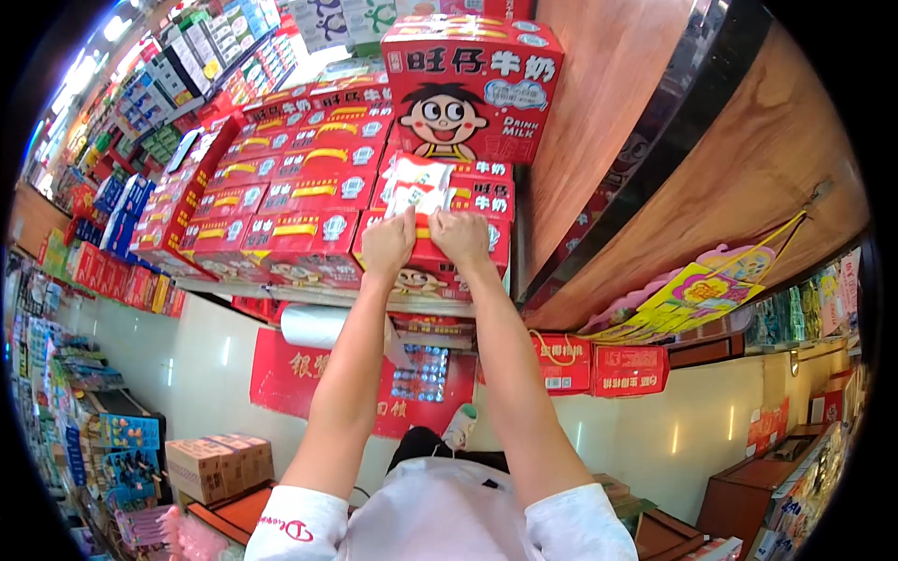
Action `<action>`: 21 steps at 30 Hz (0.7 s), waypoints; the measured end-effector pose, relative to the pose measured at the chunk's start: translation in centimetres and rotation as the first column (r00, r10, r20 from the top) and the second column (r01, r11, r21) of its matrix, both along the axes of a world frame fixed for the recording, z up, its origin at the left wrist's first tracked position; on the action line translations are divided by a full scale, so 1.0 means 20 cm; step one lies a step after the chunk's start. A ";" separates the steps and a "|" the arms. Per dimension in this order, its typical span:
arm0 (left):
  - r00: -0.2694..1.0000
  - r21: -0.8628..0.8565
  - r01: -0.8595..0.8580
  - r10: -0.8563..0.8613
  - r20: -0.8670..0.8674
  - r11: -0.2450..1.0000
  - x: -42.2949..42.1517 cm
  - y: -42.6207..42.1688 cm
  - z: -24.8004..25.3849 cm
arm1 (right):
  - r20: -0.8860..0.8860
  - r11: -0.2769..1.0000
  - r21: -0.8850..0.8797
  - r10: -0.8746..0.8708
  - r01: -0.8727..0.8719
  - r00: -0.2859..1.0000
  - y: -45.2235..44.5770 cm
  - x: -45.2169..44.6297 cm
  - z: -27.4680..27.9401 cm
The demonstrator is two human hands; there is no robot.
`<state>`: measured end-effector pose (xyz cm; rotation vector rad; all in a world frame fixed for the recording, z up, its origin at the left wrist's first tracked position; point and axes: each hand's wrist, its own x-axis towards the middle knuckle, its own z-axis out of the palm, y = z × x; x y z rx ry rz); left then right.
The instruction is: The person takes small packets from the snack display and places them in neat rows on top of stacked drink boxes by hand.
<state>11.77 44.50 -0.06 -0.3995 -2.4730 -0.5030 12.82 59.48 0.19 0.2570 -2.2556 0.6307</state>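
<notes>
Both my arms reach forward over red milk cartons [309, 187] stacked side by side. My left hand [388, 245] is closed at the lower left edge of a small white plastic packet [421, 182] with red and dark print. On the packet's right side my right hand [461, 239] is closed as well, knuckles up. The packet lies just beyond my fists, above a front carton. My fingertips are hidden beneath the hands. Behind the packet stands a larger upright milk carton [472, 93] with a cartoon face.
To the right rises a wooden panel [599, 103] with a dark edge strip. A yellow hanging bag [702, 297] is beside it. Below the cartons are a white roll [318, 327], a pack of cans [419, 372] and a red mat [281, 379]. A cardboard box [220, 465] stands lower left.
</notes>
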 end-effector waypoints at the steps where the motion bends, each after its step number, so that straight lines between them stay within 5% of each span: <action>1: 0.997 0.032 -0.011 0.013 -0.073 0.999 -0.01 0.01 0.00 | 0.000 1.000 0.008 0.007 -0.007 1.000 0.00 0.00 -0.01; 10: 0.997 0.081 -0.066 0.070 -0.042 0.994 0.00 0.00 -0.03 | -0.036 1.000 0.022 0.013 -0.013 0.999 0.02 -0.01 -0.03; 14: 0.996 0.085 -0.092 0.091 0.004 0.992 -0.02 -0.01 -0.02 | 0.023 0.978 -0.209 0.027 -0.021 0.999 -0.02 0.17 0.02; 17: 0.999 0.365 0.010 -0.022 0.027 0.931 0.04 -0.01 -0.04 | 0.110 0.907 -0.414 0.132 -0.075 0.985 -0.02 0.41 0.00; 21: 0.931 0.762 0.178 -0.357 0.074 0.622 0.46 0.06 -0.05 | 0.178 0.812 -0.581 0.202 -0.063 0.963 -0.02 0.84 0.00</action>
